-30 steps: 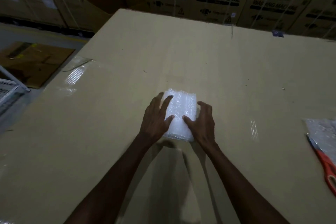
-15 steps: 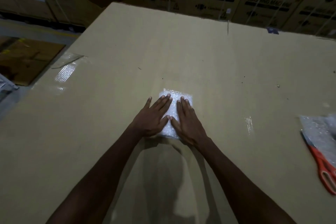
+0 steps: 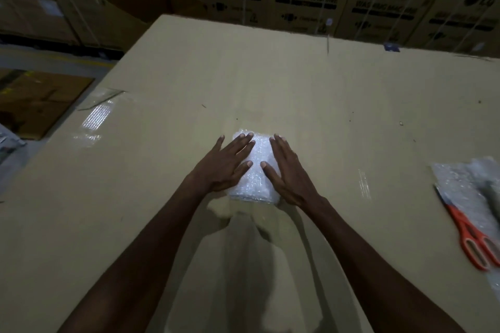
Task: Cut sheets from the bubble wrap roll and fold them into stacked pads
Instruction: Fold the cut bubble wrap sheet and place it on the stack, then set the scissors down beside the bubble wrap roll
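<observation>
A folded bubble wrap pad (image 3: 255, 170), white and glinting, lies flat on the broad cardboard-covered desk (image 3: 297, 84). The left hand (image 3: 224, 165) and right hand (image 3: 289, 173) press its two sides, fingers (image 3: 240, 144) straight and spread, the pad between them. Right of the pad lie more bubble wrap (image 3: 460, 186) and orange scissors (image 3: 470, 235). Beyond the pad stand washing machine cartons (image 3: 305, 5).

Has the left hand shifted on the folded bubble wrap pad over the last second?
Yes. The left hand gripped the pad's left edge with curled fingers; now it lies flat, fingers straight, pressing the folded bubble wrap pad, which sits on the cardboard table.
</observation>
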A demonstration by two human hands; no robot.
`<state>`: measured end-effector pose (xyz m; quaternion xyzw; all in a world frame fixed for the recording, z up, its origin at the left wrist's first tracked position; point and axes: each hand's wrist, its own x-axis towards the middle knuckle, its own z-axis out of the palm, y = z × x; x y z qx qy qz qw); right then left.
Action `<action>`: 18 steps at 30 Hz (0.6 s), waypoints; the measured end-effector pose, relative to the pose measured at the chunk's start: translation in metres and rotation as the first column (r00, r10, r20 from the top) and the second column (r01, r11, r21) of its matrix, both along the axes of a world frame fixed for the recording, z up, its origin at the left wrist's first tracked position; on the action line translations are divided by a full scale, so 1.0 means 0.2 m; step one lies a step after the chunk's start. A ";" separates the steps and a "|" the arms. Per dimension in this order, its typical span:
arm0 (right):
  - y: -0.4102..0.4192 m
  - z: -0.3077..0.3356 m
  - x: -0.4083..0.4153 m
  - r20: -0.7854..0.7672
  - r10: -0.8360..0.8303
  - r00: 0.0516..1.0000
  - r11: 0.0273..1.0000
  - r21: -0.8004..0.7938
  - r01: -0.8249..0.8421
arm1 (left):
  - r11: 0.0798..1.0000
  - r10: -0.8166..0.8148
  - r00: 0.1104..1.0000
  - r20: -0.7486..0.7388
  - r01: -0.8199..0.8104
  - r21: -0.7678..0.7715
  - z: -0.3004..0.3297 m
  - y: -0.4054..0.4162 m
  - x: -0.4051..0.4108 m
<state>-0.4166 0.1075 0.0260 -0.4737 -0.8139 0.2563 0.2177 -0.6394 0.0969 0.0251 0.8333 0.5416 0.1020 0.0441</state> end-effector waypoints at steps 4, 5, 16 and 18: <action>-0.09 0.09 0.18 0.029 -0.086 0.996 0.996 0.037 0.085 | 0.993 -0.012 0.996 0.085 0.002 0.115 0.04 -0.08 0.18; -0.12 0.10 0.23 0.054 -0.102 0.993 0.994 0.054 0.099 | 0.993 -0.014 0.994 0.109 0.001 0.120 0.03 -0.11 0.24; -0.43 0.08 1.13 0.226 -0.210 0.951 0.971 0.165 0.175 | 0.998 -0.026 0.975 0.222 0.036 -0.045 -0.08 -0.35 1.12; -0.47 0.05 1.35 0.234 -0.209 0.950 0.968 0.186 0.167 | 0.999 -0.026 0.979 0.201 0.033 -0.029 -0.09 -0.36 1.32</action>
